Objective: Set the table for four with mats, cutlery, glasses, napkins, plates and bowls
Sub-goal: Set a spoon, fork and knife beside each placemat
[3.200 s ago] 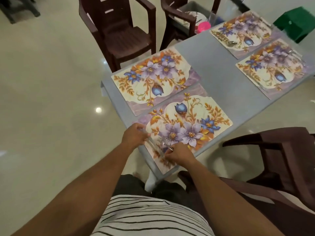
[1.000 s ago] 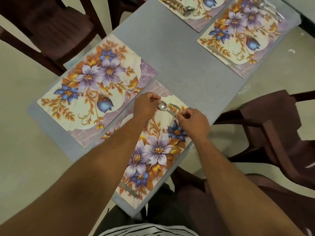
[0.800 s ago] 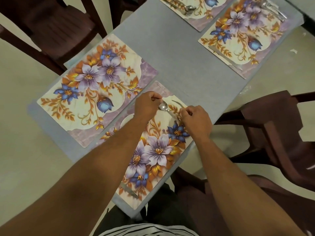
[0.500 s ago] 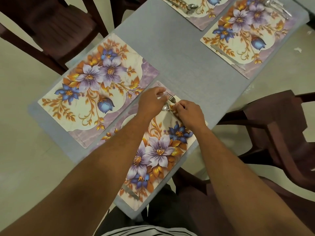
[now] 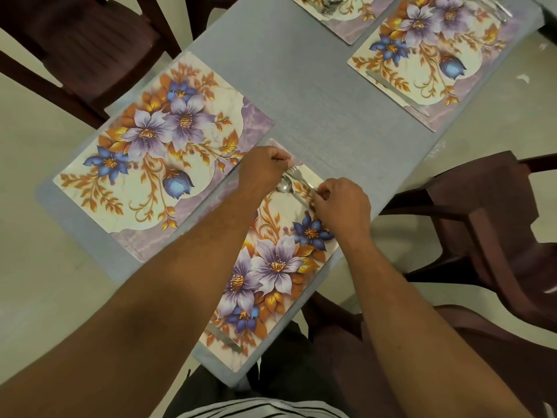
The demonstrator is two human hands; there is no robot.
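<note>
The near floral mat [image 5: 271, 267] lies along the table's front edge. At its far end a fork [image 5: 297, 176] and a spoon [image 5: 284, 187] lie side by side. My right hand [image 5: 343, 206] pinches the fork's handle, and the spoon's handle runs under its fingers. My left hand [image 5: 262, 170] has curled fingers at the fork's tines. A knife [image 5: 223, 337] lies on the mat's near end. The left mat [image 5: 150, 146] is bare. The far right mat [image 5: 422, 55] has a knife [image 5: 398, 92] on it, and cutlery sits on the far mat [image 5: 346, 13].
The grey table [image 5: 316, 101] stands between dark brown plastic chairs, one at the upper left [image 5: 75, 40] and one at the right [image 5: 488, 221]. Pale floor surrounds it.
Over the last second my right hand has brought the fork up beside the spoon at the mat's far end. My left hand has shifted from the spoon's bowl to the fork's tines.
</note>
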